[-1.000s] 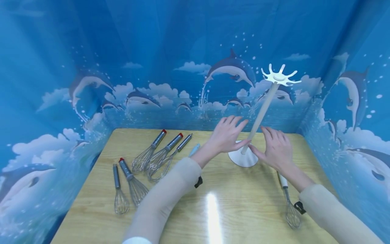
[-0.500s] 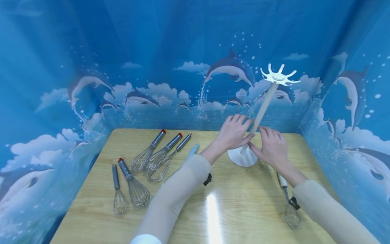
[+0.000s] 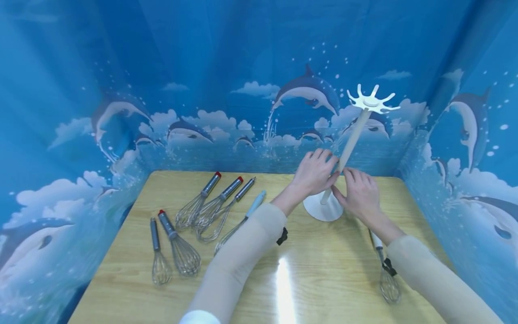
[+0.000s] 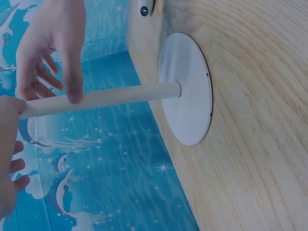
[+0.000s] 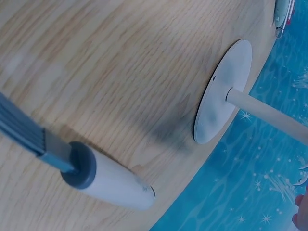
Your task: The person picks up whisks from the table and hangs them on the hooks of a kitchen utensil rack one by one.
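A white hook stand [image 3: 350, 143] rises from a round white base [image 3: 322, 209], with several curved prongs at its top. My left hand [image 3: 315, 173] grips the pole from the left, thumb against it. Just lower, my right hand [image 3: 361, 192] pinches the pole from the right; in the left wrist view, the thumb of the right hand [image 4: 57, 48] lies on the pole and its fingers curl behind. The left hand [image 4: 7, 159] is partly cut off there. The base rests on the table [image 3: 323, 270].
Several whisks lie at the left, among them a wide whisk [image 3: 180, 245], a small whisk [image 3: 159, 254] and a light-blue-handled whisk [image 3: 256, 203] partly behind the left sleeve. A white-handled whisk [image 3: 387, 276] lies under the right forearm. A dolphin-print curtain [image 3: 226, 67] surrounds the table.
My left hand has moved right and slightly up onto the pole, and its fingers have closed on it. The right hand has shifted slightly left against the pole. The stand stays in place.
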The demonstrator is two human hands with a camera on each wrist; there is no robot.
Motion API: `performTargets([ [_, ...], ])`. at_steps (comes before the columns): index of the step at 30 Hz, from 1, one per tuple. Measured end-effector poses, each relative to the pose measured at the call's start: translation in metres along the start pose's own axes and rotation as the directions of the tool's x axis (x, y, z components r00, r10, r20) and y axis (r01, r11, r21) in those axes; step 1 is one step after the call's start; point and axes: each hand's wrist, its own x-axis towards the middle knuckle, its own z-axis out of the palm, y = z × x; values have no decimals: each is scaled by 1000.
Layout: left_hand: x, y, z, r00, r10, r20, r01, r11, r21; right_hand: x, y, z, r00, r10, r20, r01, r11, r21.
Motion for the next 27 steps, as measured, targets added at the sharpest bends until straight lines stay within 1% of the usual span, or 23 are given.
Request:
performTargets([
  [5,1,1,1,1000,-6,2,6,1000,-11,0,-2,4,1000,-9,-9,9,1000,-5],
  [12,3,2,2,1000,-17,17,17,1000,-24,-1,-3,7,1000,18,-7,-18,999,33],
  [21,5,3,5,1000,-16,-6,16,1000,-16,-3,-4,10,999,42,22,-43,998,49],
  [24,6,4,5,1000,-22,9,22,999,-26,-5,-7,13,999,30,41,-32,998,45],
  [27,8,6,5,999,-29,40,31,999,-44,-7,-10,16,998,25,50,-28,999,43],
])
